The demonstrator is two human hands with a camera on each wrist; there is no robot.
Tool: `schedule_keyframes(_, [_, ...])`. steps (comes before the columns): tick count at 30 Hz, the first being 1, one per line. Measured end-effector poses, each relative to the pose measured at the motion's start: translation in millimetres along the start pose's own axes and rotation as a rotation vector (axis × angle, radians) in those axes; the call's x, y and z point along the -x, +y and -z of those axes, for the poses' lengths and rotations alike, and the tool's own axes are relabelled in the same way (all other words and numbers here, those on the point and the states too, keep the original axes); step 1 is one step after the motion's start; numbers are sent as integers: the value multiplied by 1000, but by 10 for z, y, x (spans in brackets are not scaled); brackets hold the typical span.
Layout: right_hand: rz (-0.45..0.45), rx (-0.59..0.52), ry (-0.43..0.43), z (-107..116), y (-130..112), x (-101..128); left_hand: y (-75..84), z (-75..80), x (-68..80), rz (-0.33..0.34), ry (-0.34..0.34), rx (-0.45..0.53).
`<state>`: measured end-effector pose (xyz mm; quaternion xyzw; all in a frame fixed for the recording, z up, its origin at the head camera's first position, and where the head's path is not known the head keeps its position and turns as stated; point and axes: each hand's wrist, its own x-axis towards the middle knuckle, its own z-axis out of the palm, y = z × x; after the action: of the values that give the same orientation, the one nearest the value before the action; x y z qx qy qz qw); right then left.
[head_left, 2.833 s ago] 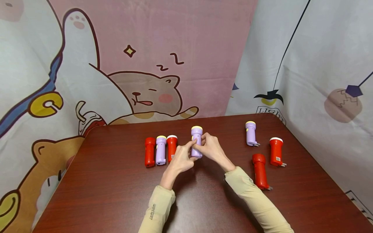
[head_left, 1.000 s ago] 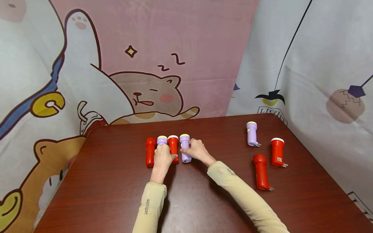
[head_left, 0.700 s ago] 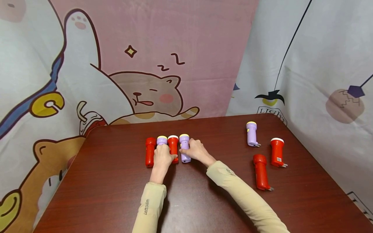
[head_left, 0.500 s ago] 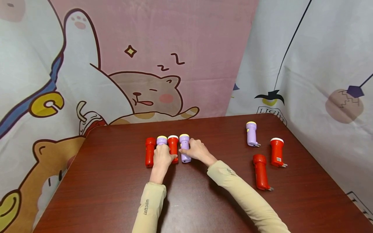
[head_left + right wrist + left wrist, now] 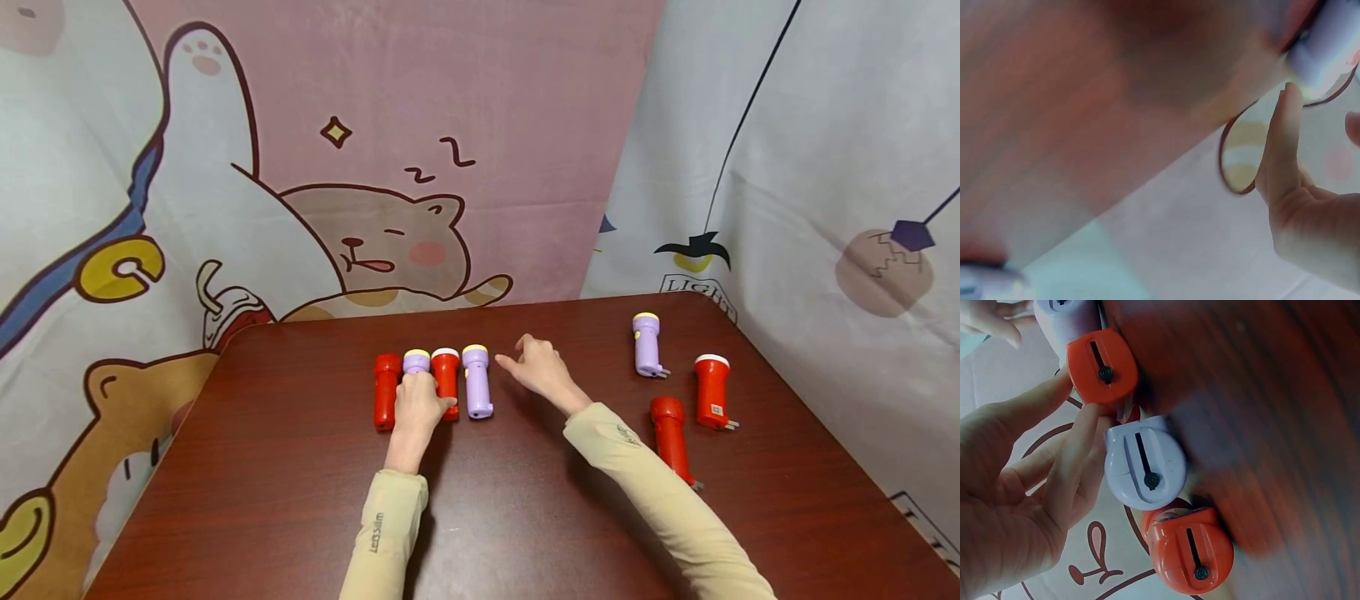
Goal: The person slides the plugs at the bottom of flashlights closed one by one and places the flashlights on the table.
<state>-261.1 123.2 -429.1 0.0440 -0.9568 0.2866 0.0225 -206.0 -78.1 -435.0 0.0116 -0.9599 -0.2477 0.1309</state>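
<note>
Four kinds of place aside, a row of flashlights lies on the table: a red flashlight (image 5: 386,392), a lilac flashlight (image 5: 417,362), a red flashlight with a white rim (image 5: 446,375) and another lilac flashlight (image 5: 477,383). My left hand (image 5: 417,408) lies over the middle pair and hides part of them. In the left wrist view its thumb and a finger hold the white-rimmed red flashlight (image 5: 1104,365) from either side. My right hand (image 5: 542,368) hovers right of the row, fingers spread and holding nothing, apart from the last lilac flashlight.
On the table's right side lie a lilac flashlight (image 5: 647,346), a white-rimmed red flashlight (image 5: 712,392) and a red flashlight (image 5: 670,433) partly behind the right sleeve. Their plug prongs stick out. Printed cloth (image 5: 480,125) hangs behind the brown table (image 5: 300,500).
The lilac flashlight, earlier held in both hands, came down at the row's right end. My right hand has since released it and moved right; my left hand stays on the row.
</note>
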Motion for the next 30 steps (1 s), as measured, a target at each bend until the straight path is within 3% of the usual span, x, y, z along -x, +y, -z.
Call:
schedule_keyframes(17, [-137, 168, 196, 865, 1006, -317, 6, 0, 2, -10, 20, 2])
schedule_keyframes(25, [-355, 198, 127, 1039, 1299, -332, 0, -6, 6, -1, 19, 2])
schedule_keyframes(30, [-448, 176, 39, 1089, 1412, -303, 7, 6, 11, 14, 8, 8])
